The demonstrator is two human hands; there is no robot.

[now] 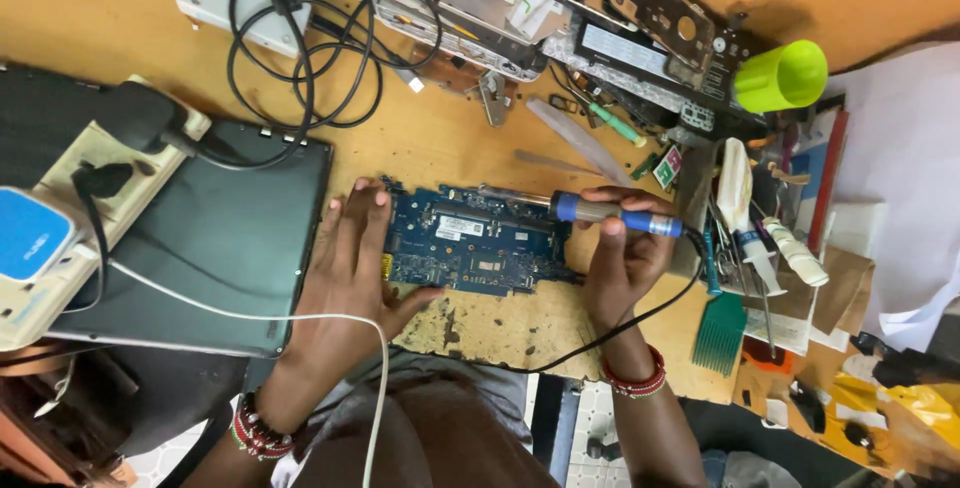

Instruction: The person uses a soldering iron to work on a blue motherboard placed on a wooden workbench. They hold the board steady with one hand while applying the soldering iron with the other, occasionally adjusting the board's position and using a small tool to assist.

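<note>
A blue circuit board (470,240) lies flat on the worn wooden bench. My left hand (345,263) rests flat on the board's left edge, fingers spread, thumb along its lower side. My right hand (622,248) grips a soldering iron (600,212) with a grey and blue handle. The iron lies almost level, its metal tip over the board's upper edge. A black cord runs from the iron's handle down and around under my right wrist.
A closed dark laptop (220,238) sits left of the board, a white power strip (90,188) beyond it. Black cables (310,48) and opened laptop shells (560,8) lie behind. A green cup (780,76), green brush (720,333) and tools crowd the right.
</note>
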